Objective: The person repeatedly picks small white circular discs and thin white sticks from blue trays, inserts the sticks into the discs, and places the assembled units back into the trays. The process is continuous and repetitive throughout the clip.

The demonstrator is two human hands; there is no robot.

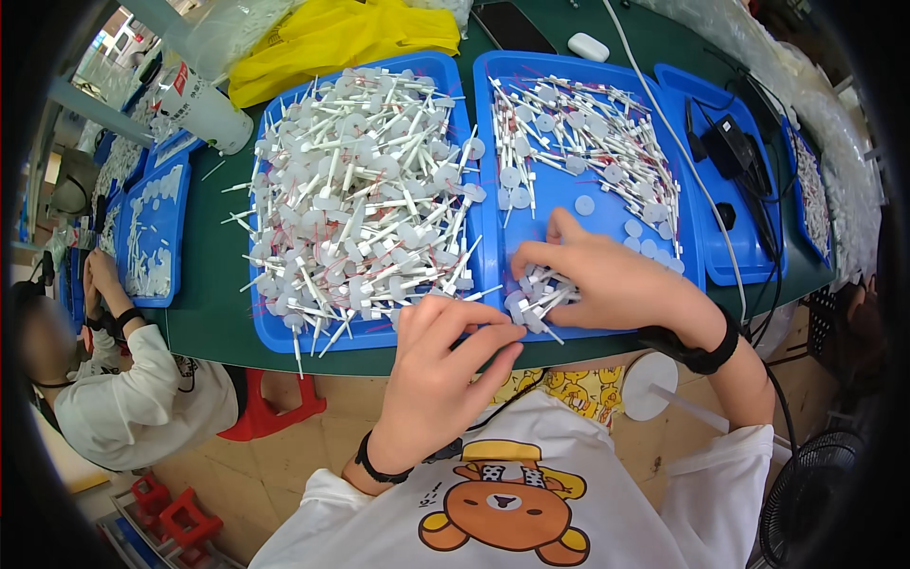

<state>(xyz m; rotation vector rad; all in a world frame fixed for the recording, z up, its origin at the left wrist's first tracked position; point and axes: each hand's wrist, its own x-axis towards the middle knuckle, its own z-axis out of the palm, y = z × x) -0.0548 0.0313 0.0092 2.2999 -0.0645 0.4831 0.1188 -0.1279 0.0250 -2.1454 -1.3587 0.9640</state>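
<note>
My right hand (607, 280) rests on the near part of the middle blue tray (578, 185), fingers curled over a small bunch of white plastic stick parts (536, 294). My left hand (441, 370) hovers at the table's front edge, between the two trays, fingers bent and pinched together; whether it holds a small part I cannot tell. The left blue tray (270, 327) is heaped with white stick-and-disc parts (355, 199). More white sticks and loose round discs (588, 142) lie spread across the middle tray.
A third blue tray (706, 256) at right holds black cables and a black device. A yellow bag (332, 38) lies at the back, a white bottle (204, 109) beyond the left tray. Another person (133, 389) in white works at left. A fan (815, 484) stands lower right.
</note>
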